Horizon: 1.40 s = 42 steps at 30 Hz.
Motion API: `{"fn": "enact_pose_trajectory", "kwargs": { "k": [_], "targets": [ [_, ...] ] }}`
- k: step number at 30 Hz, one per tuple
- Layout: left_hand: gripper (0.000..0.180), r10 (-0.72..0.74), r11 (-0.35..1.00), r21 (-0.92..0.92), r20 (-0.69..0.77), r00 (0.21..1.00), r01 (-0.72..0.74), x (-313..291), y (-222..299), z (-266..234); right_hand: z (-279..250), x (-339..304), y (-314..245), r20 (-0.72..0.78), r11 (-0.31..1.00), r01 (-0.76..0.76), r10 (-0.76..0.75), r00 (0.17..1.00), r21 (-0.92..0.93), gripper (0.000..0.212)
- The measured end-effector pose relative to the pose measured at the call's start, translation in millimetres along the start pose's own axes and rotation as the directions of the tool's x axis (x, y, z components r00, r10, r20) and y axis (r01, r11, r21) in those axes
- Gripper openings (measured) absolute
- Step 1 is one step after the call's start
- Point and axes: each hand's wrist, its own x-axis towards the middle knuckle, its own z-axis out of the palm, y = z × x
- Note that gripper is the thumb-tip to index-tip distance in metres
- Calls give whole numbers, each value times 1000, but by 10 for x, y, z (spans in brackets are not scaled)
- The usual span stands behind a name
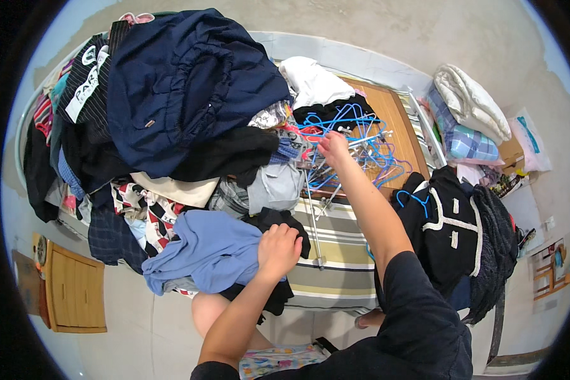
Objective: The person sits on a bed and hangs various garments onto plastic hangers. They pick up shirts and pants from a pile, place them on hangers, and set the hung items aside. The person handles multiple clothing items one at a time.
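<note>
My left hand (280,251) rests at the right end of a blue knit garment (216,246), its fingers curled down onto the cloth, beside a crumpled black garment (285,221). My right arm stretches forward over the bed, and my right hand (333,149) is at a tangled heap of blue, purple and white clothes hangers (367,149). Its fingers are bent together among them at the heap's left side; which hanger they hold is hard to make out. Pale grey folded cloth (275,187) lies between the two hands.
A tall clothes pile with a navy jacket (196,82) fills the left. A wooden board (411,126) lies under the hangers on a striped bed sheet (335,253). Black garments (449,221) hang at the right, one with a blue hanger. Behind them is a rolled white quilt (472,101).
</note>
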Motion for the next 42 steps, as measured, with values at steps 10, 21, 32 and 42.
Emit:
{"fn": "enact_pose_trajectory", "kwargs": {
  "k": [10,21,32,42],
  "targets": [
    [11,-49,996,70,29,998,47,41,-22,47,110,166,217,134,855,-74,6,991,513,17],
    [11,-38,996,80,19,999,37,84,25,63,-189,189,-165,171,798,-77,-32,985,597,30],
    [10,-61,994,88,24,998,58,72,6,34,-300,-665,-97,403,892,-3,-202,893,452,19],
    [12,-32,996,81,14,999,30,54,-3,52,-1085,-1714,338,139,783,-92,7,990,616,14]
  ]
}}
